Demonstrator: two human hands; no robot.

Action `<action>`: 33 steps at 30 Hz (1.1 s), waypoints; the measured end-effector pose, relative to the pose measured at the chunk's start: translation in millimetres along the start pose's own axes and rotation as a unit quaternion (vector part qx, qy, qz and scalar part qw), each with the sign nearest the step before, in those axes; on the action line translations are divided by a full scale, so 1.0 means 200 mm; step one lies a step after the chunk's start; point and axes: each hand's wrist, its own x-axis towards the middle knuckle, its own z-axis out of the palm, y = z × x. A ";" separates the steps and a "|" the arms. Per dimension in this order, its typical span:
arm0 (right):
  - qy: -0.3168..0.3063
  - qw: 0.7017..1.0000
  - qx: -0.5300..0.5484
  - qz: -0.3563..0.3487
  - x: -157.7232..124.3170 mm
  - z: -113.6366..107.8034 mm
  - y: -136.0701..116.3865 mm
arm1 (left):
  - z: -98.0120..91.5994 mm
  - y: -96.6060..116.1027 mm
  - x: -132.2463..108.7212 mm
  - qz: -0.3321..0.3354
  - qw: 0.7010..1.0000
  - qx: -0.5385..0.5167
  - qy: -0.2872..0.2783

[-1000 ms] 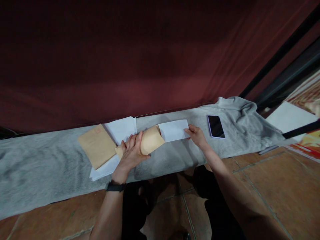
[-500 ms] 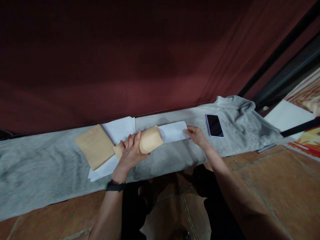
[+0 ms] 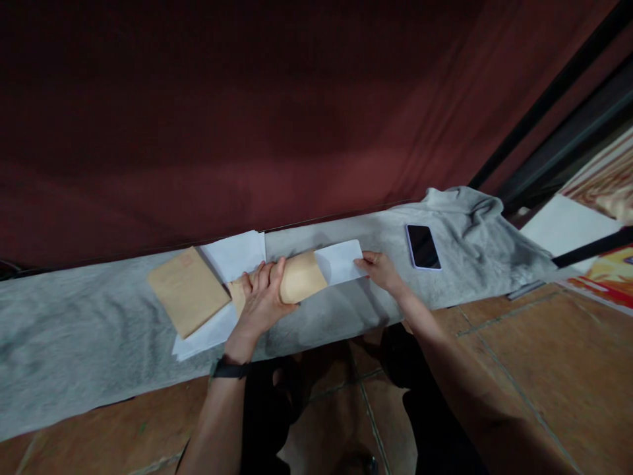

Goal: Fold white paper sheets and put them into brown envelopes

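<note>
A brown paper envelope point(image 3: 302, 276) lies on the grey cloth with its mouth toward the right. My left hand point(image 3: 262, 297) grips it across its left part, thumb on the near edge and fingers over the top. A folded white paper point(image 3: 340, 262) sits partly inside the envelope, its right part showing. At that paper's right end, my right hand point(image 3: 378, 269) pinches the edge between thumb and fingers. Left of my left hand rests a stack of brown envelopes point(image 3: 188, 290), on top of white paper sheets point(image 3: 235, 256).
The grey cloth point(image 3: 99, 330) covers a long narrow bench along a dark red wall point(image 3: 247, 132). A phone with a purple case point(image 3: 423, 247) lies right of my right hand. Bunched cloth point(image 3: 475, 218), a dark bar and printed boards point(image 3: 603, 277) are farther right. Tiled floor lies below.
My right hand has moved slightly left, pushing the white paper deeper into the envelope. My left hand keeps its grip on the envelope.
</note>
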 end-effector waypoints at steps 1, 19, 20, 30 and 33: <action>0.002 1.000 0.020 0.010 0.00 0.03 0.00 | 0.00 0.01 0.00 -0.001 1.000 -0.004 0.006; -0.092 0.976 0.181 0.078 -0.10 0.32 0.02 | 0.04 0.15 0.01 0.051 0.998 -0.017 -0.020; -0.093 0.975 0.184 0.079 -0.10 0.32 0.03 | 0.04 0.15 0.01 0.053 0.998 -0.014 -0.019; -0.088 0.983 0.143 0.076 -0.08 0.33 0.09 | 0.07 0.14 0.02 0.065 0.998 -0.006 -0.020; -0.097 0.983 0.137 0.071 -0.08 0.34 0.09 | 0.07 0.14 0.02 0.068 0.997 -0.007 -0.023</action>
